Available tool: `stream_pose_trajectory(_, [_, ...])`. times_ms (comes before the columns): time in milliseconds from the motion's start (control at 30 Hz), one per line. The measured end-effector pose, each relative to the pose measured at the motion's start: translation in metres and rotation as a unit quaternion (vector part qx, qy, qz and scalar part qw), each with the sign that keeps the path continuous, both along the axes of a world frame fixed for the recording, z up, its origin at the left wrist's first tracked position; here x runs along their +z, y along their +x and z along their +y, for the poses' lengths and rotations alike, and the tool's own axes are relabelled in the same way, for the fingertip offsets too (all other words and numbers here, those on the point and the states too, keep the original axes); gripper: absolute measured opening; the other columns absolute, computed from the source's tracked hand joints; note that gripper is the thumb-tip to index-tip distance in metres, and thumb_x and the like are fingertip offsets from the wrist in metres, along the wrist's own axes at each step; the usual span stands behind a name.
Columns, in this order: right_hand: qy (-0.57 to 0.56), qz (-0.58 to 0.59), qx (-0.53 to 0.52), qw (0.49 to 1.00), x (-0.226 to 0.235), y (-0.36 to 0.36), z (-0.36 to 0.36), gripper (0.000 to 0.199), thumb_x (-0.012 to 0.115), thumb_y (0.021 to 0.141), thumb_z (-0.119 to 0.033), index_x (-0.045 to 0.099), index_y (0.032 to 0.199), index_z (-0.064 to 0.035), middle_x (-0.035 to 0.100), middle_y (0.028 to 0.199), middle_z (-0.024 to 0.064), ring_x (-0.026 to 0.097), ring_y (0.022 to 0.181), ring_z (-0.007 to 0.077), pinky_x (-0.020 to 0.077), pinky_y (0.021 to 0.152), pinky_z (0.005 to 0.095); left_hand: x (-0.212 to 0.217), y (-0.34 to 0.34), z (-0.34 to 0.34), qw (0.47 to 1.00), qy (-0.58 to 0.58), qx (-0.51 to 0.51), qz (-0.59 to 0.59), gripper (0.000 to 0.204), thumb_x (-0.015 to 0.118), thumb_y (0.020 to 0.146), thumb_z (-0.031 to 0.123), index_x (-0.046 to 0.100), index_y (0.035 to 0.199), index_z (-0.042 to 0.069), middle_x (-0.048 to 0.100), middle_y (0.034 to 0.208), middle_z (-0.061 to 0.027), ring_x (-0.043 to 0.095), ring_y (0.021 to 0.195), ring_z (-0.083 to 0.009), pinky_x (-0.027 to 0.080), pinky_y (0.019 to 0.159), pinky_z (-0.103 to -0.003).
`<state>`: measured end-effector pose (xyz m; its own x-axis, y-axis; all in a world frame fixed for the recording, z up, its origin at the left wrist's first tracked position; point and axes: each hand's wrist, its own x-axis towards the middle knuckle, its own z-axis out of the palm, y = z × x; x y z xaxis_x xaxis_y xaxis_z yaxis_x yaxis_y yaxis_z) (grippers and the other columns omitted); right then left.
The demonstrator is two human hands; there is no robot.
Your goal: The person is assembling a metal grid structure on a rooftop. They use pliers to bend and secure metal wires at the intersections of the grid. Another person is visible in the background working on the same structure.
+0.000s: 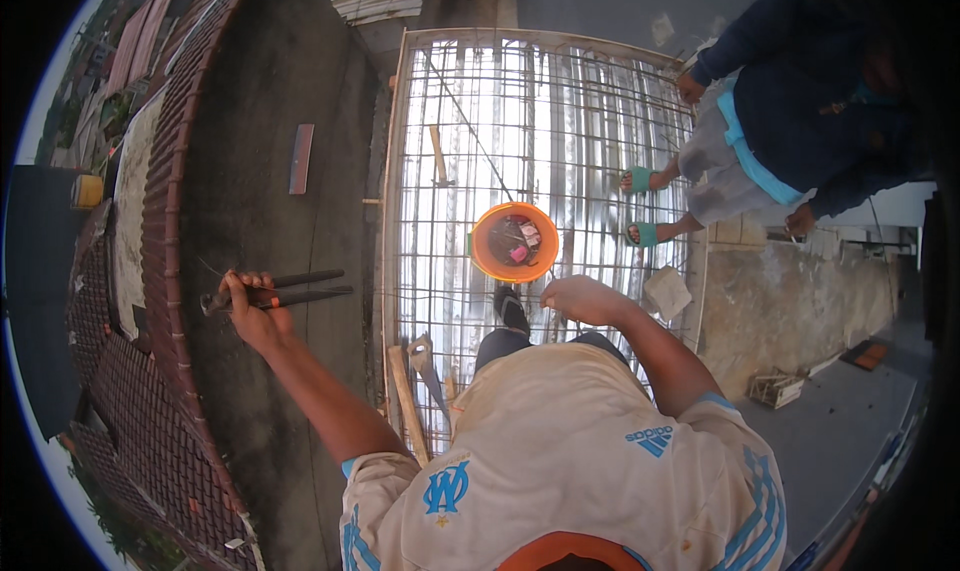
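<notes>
Stretched out to the left, my left hand (258, 316) is closed round a pair of pincers (305, 287). Their two dark handles point right, and the metal head sticks out past my fingers. A thin wire-like line shows just above that hand. My right hand (585, 299) is held in front of my body with its fingers curled; what they hold, if anything, is too small to make out. Just beyond it an orange bucket (552, 256) stands on the steel bar mesh (590, 91), with pink and dark bits inside. The right hand appears apart from the bucket.
A hammer (440, 159) lies on the mesh over shiny corrugated sheeting. Near my left side are a handsaw (428, 371) and a wooden plank (408, 406). A person in green sandals (643, 233) stands at the right. Tiled roofing (165, 241) borders the left ledge.
</notes>
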<state>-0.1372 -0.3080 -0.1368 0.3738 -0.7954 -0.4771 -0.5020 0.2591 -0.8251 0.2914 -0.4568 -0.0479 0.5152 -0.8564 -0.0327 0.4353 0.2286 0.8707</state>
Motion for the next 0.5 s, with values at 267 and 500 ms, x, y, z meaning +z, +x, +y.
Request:
stream_pose_trajectory(267, [0.223,-0.096,0.075,0.967,0.040,0.003,-0.003,0.030,0.056,0.085,-0.027,0.064,0.102,-0.0043,0.060,0.078,0.0019,0.048,0.061,0.0089,0.0419,0.058,0.0255,-0.024,0.030,0.000,0.999,0.021,-0.023,0.029,0.007,0.051,0.093,0.014,0.053,0.095,0.007,0.051,0.071,-0.0016,0.049,0.065,-0.0113,0.041,0.060,-0.028])
stream_pose_trajectory(500, [0.261,-0.149,-0.020,0.954,0.050,-0.010,-0.008,0.027,0.056,0.089,-0.026,0.063,0.101,-0.0027,0.042,0.057,-0.0043,0.034,0.050,0.0038,0.0283,0.045,0.0213,-0.036,0.033,0.011,0.997,0.049,0.006,0.063,0.008,0.052,0.092,0.015,0.053,0.095,0.008,0.053,0.073,-0.0008,0.049,0.064,-0.0110,0.042,0.058,-0.028])
